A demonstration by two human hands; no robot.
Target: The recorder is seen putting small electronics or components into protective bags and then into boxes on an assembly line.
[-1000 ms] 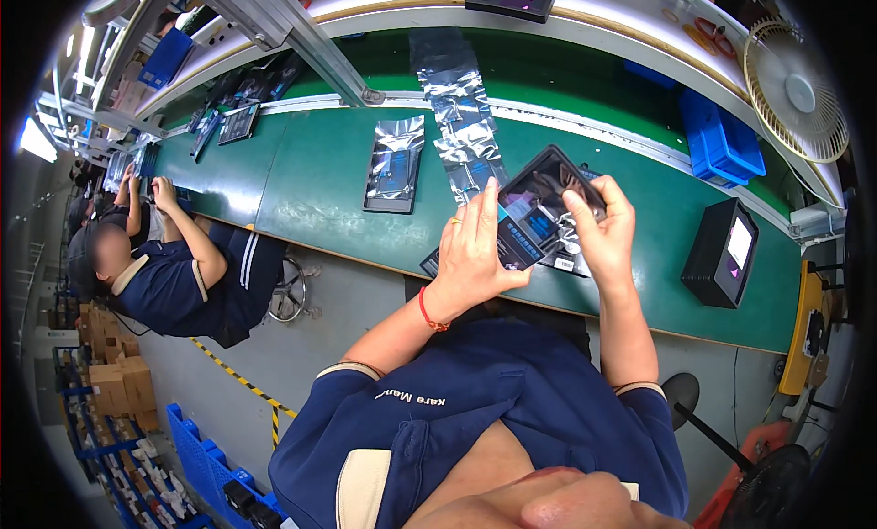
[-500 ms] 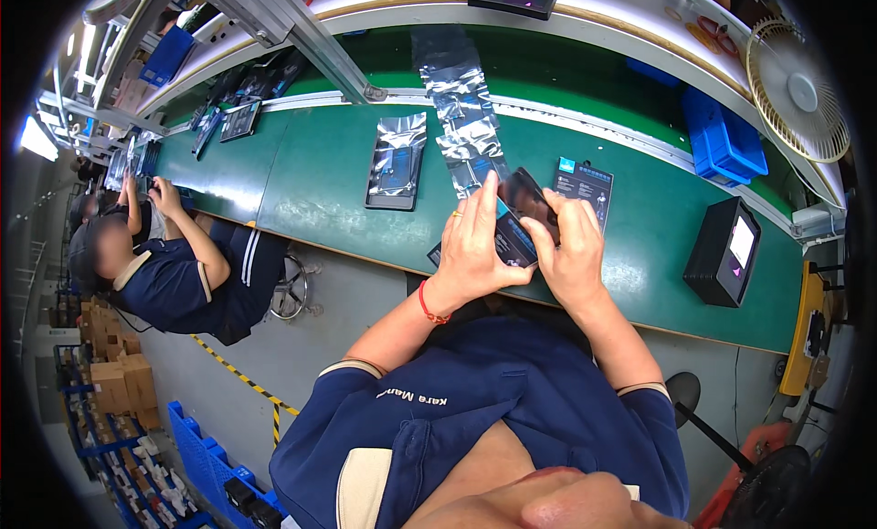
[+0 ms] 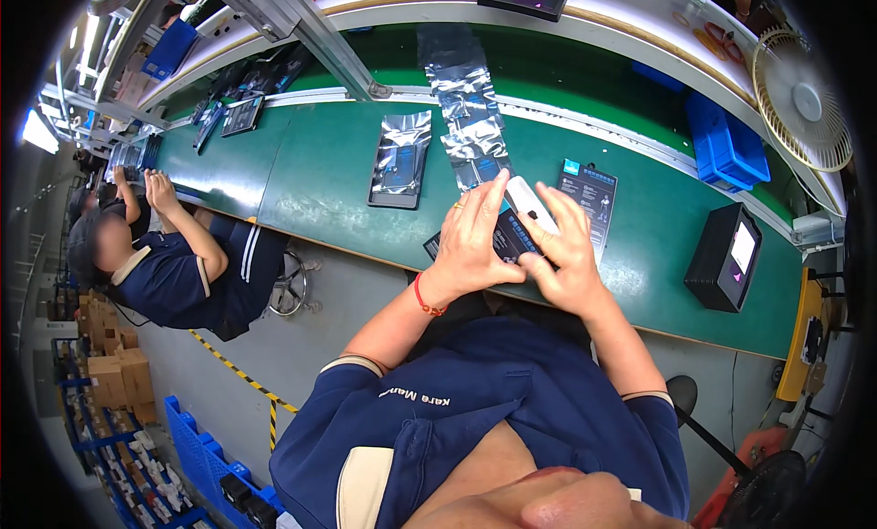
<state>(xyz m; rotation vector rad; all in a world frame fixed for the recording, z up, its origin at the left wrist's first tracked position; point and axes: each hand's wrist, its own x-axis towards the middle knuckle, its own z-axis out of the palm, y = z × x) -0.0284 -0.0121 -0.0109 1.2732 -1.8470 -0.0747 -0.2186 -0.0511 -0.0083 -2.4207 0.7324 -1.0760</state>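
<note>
Fingers of the left hand [image 3: 470, 246] lie straight and close together along the left side of a dark flat package [image 3: 512, 237], thumb apart at its near edge, holding it tilted above the green table [image 3: 338, 163]. Slightly spread, the right hand's [image 3: 568, 255] fingers bend over the package's right side; whether they grip or merely touch, I cannot tell. A printed dark card [image 3: 592, 200] lies just beyond that hand, while a black tray [image 3: 394, 200] bearing a silver packet [image 3: 402, 150] sits leftward.
</note>
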